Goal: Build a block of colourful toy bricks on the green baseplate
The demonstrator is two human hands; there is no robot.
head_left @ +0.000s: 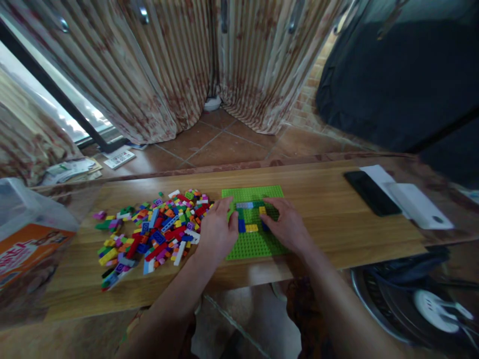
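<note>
A bright green baseplate (pixel 249 249) lies on the wooden table, and a small rectangle of bricks stands on it. Its far side has a grey brick (pixel 242 205) and a green one; a blue brick (pixel 241 226) is at the left and a yellow brick (pixel 251 228) at the near side. My left hand (pixel 220 227) rests at the plate's left edge, thumb and fingers apart beside the bricks, holding nothing visible. At the right side, my right hand (pixel 286 222) has thumb and forefinger at either end of another yellow brick (pixel 262 210); a dark blue brick beneath is partly hidden.
A wide pile of loose coloured bricks (pixel 160 234) spreads left of the plate. A clear plastic tub (pixel 33 214) with an orange label stands at the far left. A black phone (pixel 372 193) and a white box (pixel 421 205) lie at the right end.
</note>
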